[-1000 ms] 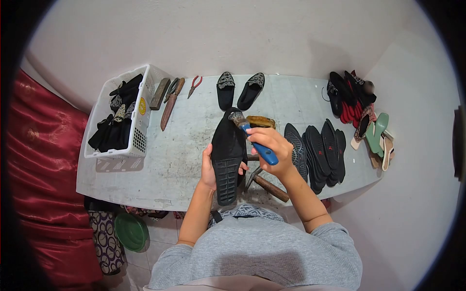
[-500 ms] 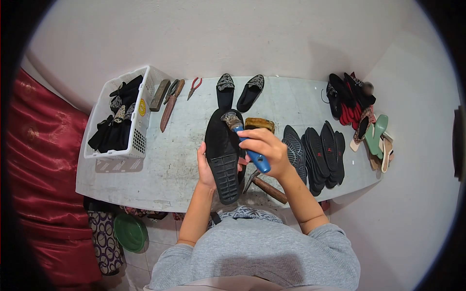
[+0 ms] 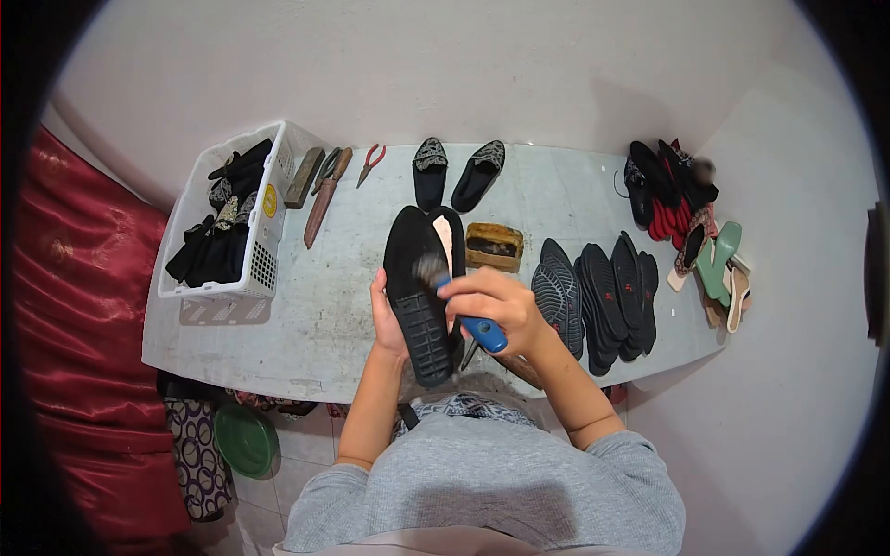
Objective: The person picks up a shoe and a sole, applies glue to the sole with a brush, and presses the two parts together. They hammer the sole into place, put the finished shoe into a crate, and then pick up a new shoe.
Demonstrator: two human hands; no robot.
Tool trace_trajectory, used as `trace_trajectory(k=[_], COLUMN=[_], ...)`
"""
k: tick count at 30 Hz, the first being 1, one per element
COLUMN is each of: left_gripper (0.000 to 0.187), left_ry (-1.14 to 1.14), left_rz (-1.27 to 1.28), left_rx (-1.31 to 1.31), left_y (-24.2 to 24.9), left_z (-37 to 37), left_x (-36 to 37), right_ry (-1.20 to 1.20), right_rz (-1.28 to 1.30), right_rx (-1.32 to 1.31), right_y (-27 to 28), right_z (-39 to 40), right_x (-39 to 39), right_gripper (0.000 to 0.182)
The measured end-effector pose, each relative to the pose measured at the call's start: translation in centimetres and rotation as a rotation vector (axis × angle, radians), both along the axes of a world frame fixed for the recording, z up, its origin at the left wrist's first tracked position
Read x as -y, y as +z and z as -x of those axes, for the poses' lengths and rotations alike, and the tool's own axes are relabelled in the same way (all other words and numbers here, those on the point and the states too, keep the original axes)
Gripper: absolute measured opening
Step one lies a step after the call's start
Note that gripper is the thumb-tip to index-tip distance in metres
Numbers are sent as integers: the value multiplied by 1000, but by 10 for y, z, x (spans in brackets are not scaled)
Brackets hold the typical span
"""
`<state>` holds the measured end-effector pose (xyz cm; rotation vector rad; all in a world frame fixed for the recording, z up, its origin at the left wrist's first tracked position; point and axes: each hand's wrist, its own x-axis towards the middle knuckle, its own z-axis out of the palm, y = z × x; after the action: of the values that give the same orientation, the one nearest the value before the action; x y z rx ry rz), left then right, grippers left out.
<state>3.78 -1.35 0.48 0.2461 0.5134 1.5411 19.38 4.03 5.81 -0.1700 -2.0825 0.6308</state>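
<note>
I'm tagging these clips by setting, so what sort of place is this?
Probably a small shoemaking or shoe-repair workspace: the right hand holds a blue-handled brush at a black shoe, loose black soles lie on the table, and slip-on shoes stand beyond.

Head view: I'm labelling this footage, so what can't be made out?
All in the head view:
Brush bristles: blurred.
Wooden-handled tool: partly hidden by the right hand.
Left hand: most fingers hidden behind the held shoe.
Red sole marks: too small to read.
</note>
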Motion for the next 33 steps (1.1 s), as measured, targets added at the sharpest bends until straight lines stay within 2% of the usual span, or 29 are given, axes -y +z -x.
trace_trajectory(k=[1, 3, 5, 6, 9, 11, 14, 16, 18, 20, 22, 23, 25, 26, 29, 31, 33], left_gripper=[77, 75, 70, 70, 70, 72, 75, 79, 80, 82, 85, 85, 85, 85, 85, 84, 83], left_ry=[50, 101, -164, -162, -72, 59, -4, -60, -79, -101, 174, 176, -91, -173, -107, -88, -70], left_rz=[30, 59, -174, -171, -89, -80, -80, -144, -139, -133, 79, 81, -131, -164, -180, -156, -132], left_rx=[4, 8, -81, -80, 43, -83, -94, -156, -101, -45, -17, -19, -133, -70, -118, -138, -160], left_y=[1, -6, -25, -23, -7, 8, -6, 1, 6, 15, 29, 24, 3, -5, 7, 5, 4], left_z=[1, 6, 17, 16, 9, 4, 11, 11, 9, 2, -8, -4, 7, 9, 5, 4, 3], left_x=[-2, -1, 4, 5, 5, 5, 6, 6, 7, 6, 3, 4, 6, 8, 9, 8, 7], right_ry=[123, 151, 112, 59, 169, 192, 71, -5, -63, -44, 27, 97, -63, -130, -236, -161, -135], right_rz=[56, 49, 129, 104, 28, 9, 104, 116, 120, -43, -18, 4, 54, 33, 20, -20, -83], right_rx=[71, 99, -83, -68, -50, -29, -78, -106, -96, -224, -166, -110, -189, -200, -270, -324, -251], right_y=[1, -2, -8, -7, -2, 2, 3, 0, 1, 4, 2, 1, 1, 4, 12, 20, 22], right_z=[-3, -2, 0, 1, 6, 6, -5, -14, -16, -10, -9, -8, -11, -15, -16, -12, -3], right_x=[1, 1, -1, 1, 8, 14, 6, -2, -2, -1, 6, 8, 2, -3, -12, -13, -12], right_gripper=[26, 22, 26, 27, 27, 27, 27, 31, 34, 34, 35, 35, 36, 34, 30, 28, 28])
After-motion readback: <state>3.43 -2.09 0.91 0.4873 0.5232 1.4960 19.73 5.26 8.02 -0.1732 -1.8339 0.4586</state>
